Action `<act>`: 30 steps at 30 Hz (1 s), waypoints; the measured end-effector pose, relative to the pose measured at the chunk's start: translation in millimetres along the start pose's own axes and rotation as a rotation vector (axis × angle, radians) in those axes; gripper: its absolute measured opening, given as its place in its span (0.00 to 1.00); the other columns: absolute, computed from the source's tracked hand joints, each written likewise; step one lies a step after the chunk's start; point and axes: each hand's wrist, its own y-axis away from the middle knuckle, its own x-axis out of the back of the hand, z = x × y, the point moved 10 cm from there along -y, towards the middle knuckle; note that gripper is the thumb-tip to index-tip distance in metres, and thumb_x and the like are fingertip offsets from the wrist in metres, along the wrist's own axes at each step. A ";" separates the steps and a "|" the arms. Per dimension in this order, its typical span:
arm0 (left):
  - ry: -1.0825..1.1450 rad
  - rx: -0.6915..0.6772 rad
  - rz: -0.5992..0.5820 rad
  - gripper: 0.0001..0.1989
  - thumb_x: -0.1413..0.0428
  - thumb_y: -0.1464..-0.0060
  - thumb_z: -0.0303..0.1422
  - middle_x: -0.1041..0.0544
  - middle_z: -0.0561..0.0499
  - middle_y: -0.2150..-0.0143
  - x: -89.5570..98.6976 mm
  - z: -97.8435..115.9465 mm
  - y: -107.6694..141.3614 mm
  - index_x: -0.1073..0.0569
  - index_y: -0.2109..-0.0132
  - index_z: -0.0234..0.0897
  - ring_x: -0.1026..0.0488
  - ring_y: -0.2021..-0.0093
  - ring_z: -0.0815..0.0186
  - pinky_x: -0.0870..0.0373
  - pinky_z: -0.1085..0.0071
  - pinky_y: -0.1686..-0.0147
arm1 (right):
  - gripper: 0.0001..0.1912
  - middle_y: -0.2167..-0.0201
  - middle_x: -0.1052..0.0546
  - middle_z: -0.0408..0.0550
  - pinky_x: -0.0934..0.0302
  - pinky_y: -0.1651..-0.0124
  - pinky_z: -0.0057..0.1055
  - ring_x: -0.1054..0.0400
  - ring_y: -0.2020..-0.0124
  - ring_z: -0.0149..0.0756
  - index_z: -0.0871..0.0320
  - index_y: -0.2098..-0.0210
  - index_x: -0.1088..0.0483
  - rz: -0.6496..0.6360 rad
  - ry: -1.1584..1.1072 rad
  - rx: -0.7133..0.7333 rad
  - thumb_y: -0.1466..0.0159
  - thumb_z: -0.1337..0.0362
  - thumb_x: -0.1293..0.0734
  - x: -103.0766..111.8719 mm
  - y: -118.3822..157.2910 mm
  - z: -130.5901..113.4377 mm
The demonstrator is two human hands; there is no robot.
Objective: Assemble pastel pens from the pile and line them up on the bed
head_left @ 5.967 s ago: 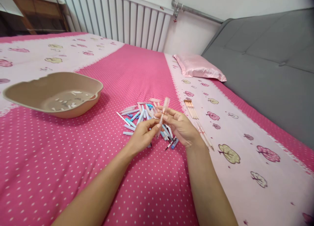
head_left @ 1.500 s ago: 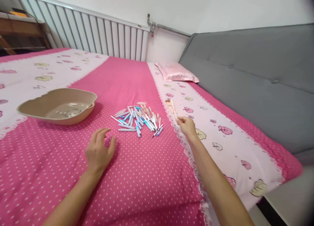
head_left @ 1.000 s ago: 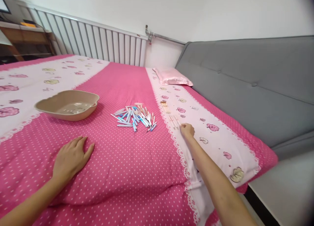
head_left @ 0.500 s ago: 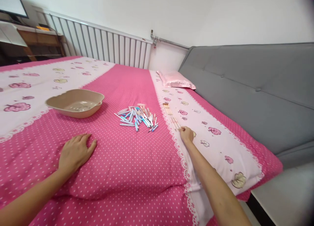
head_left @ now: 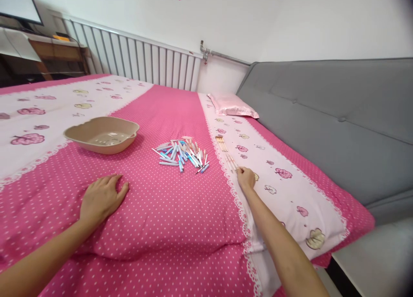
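And here's the right hand (head_left: 246,178), fingers drawn together at the near end of the slim white-and-pink pens (head_left: 231,162), which lie side by side just beyond those fingertips. Is it pinching the last one or only touching it? Can't tell from here. The left hand (head_left: 100,197) is empty, released and palm down on the pink dotted bedsheet (head_left: 155,228), well apart from the pens.

A light, low touch looks best here: line the outer pen up with its neighbours, ease the fingers off straight up, and nothing should roll. Dragging sideways could skew the row or ruck the soft cloth. Beyond it, the brown-tipped, pale orange sticks (head_left: 221,143) give a handy line to match. Keep the wrist clear of the loose blue, lavender and pink plastic pen pieces (head_left: 182,153), heaped ahead between the hands.
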 end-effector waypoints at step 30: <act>0.067 -0.001 0.030 0.27 0.61 0.42 0.43 0.24 0.36 0.51 1.7 -1.9 1.9 0.29 0.49 0.27 0.29 0.50 0.50 0.38 0.58 0.48 | 0.27 0.56 0.29 0.55 0.42 0.54 0.38 0.35 0.57 0.45 0.61 0.52 0.34 0.078 -0.109 0.233 0.46 0.52 0.34 11.3 25.5 -32.1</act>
